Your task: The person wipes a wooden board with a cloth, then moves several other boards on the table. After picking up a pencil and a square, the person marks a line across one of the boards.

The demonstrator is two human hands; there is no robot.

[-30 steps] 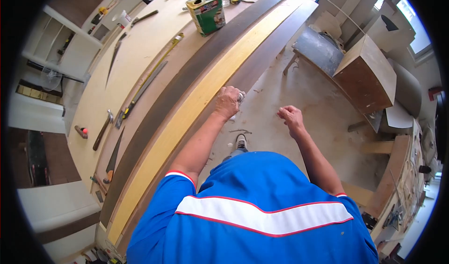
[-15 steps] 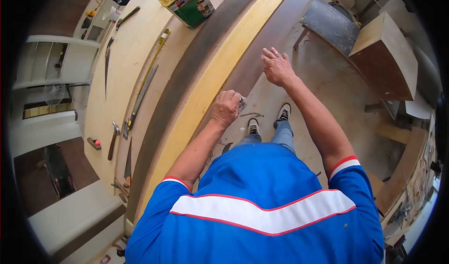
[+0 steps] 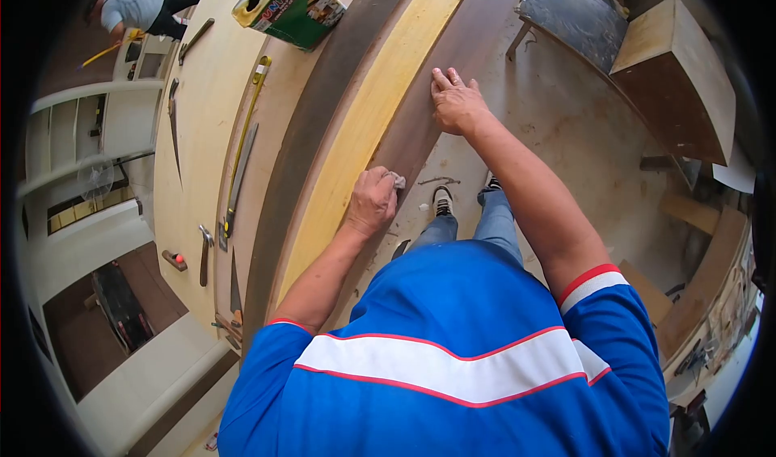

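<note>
My left hand (image 3: pixel 372 204) is closed around a small crumpled whitish rag (image 3: pixel 397 180), held against the brown board (image 3: pixel 473 32) nearest my body. Most of the rag is hidden by the fingers. Farther along the same board, my right hand (image 3: pixel 459 105) rests with its fingers stretched out and nothing in them. Beside the brown board runs a yellow wooden strip (image 3: pixel 356 125), and beyond it a dark strip (image 3: pixel 311 129).
On the pale worktop lie a green can (image 3: pixel 303 20), a yellow tape measure (image 3: pixel 260 73), a handsaw (image 3: pixel 174 125) and a hammer (image 3: pixel 205 255). A person (image 3: pixel 137 8) stands far left. A dark table (image 3: pixel 570 16) and wooden box (image 3: pixel 675 77) stand right.
My right hand has moved left onto the brown board. The left hand with the rag sits slightly farther left. The view has shifted, and more of the other person shows.
</note>
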